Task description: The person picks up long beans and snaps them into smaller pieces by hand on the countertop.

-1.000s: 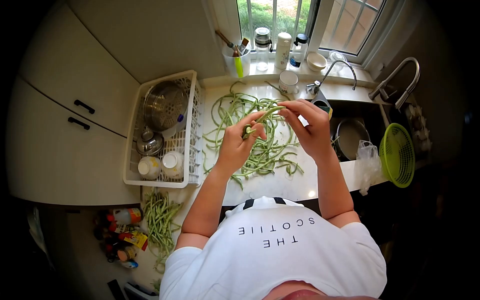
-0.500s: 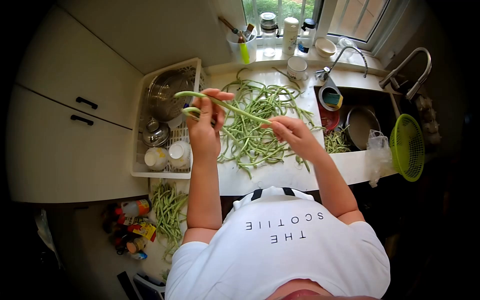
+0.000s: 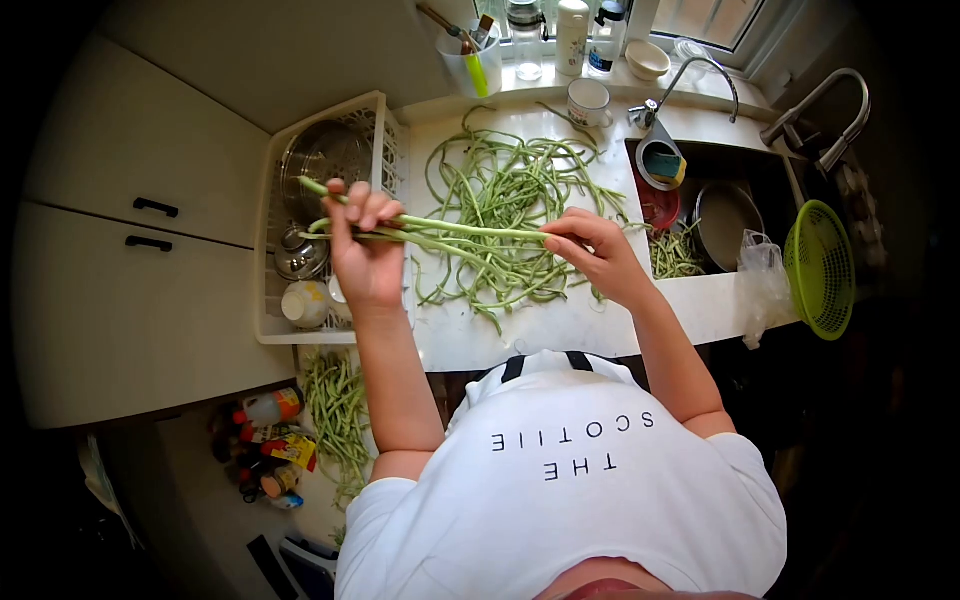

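Long green beans (image 3: 470,230) stretch between my two hands above the white counter. My left hand (image 3: 365,240) is closed around them, with their ends sticking out past the fingers toward the dish rack. At the other end, my right hand (image 3: 590,250) pinches a bean between thumb and fingertips. Beneath and beyond them spreads a tangled pile of long beans (image 3: 510,185). A second heap of long beans (image 3: 335,415) lies at the lower left, beside my left arm.
Left of the pile stands a white dish rack (image 3: 265,300) with pots and bowls. To the right, the sink (image 3: 760,165) holds a pan (image 3: 725,225) and bean pieces (image 3: 675,255). A green colander (image 3: 822,270) and a plastic bag (image 3: 762,280) are at its edge. A mug (image 3: 588,100) stands behind.
My left hand has moved left, over the dish rack's edge, with the beans. More bean length now spans between the hands. My right hand keeps its pinch, shifted slightly.
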The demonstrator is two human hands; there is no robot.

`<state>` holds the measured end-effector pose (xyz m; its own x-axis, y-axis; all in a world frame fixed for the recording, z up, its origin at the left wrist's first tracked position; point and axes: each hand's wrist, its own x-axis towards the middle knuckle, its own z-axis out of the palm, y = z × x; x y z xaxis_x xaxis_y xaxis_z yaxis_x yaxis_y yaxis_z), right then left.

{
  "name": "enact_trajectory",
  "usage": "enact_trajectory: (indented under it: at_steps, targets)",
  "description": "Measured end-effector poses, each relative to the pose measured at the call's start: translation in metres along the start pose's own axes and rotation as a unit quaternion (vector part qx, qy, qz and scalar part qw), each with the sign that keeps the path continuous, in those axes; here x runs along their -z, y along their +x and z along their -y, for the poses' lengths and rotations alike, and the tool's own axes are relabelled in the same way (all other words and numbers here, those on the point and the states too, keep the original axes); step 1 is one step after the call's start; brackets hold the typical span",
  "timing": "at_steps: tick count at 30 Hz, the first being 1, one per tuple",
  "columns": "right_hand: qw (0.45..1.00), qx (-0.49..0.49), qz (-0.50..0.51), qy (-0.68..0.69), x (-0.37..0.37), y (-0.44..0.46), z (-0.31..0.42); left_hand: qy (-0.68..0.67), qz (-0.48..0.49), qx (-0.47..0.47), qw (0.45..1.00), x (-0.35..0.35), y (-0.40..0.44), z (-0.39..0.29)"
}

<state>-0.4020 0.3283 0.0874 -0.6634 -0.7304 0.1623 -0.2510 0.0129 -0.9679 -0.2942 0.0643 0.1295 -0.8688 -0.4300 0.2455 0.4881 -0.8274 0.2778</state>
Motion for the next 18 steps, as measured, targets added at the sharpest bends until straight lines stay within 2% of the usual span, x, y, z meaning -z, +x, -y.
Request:
enact_trajectory:
  at_steps: [1, 4, 5, 6, 10, 13, 16, 17, 18]
  targets:
    - [0.999, 0.024, 0.01, -0.036, 0.001, -0.001, -0.002, -0.001, -0.022, -0.032, 0.999, 0.0, 0.0, -0.005]
    - [0.998, -0.003, 0.023, -0.059, 0.003, -0.008, -0.014, -0.032, 0.009, -0.037, 0.999, 0.001, -0.001, -0.034]
    - [0.998, -0.009, 0.031, -0.061, 0.005, -0.01, -0.015, -0.028, -0.016, -0.05, 0.998, -0.004, -0.005, -0.038]
    - [0.997, -0.014, 0.038, -0.06, 0.004, -0.012, -0.02, -0.023, -0.038, -0.064, 0.997, -0.008, -0.008, -0.042]
    - [0.997, -0.03, 0.062, -0.015, -0.007, -0.019, -0.062, 0.027, -0.007, -0.07, 0.997, -0.001, -0.018, -0.057]
    - [0.987, -0.136, 0.083, -0.026, -0.02, -0.02, -0.097, 0.044, -0.025, -0.098, 0.994, 0.002, -0.026, -0.063]
    - [0.989, -0.133, 0.064, -0.004, -0.047, -0.014, -0.116, 0.087, -0.033, -0.117, 0.989, 0.003, -0.032, -0.075]
    - [0.975, -0.188, 0.116, 0.032, -0.052, -0.013, -0.119, 0.088, -0.034, -0.121, 0.988, 0.002, -0.034, -0.075]
    - [0.975, -0.186, 0.12, 0.032, -0.065, -0.009, -0.122, 0.143, -0.049, -0.121, 0.981, 0.0, -0.034, -0.071]
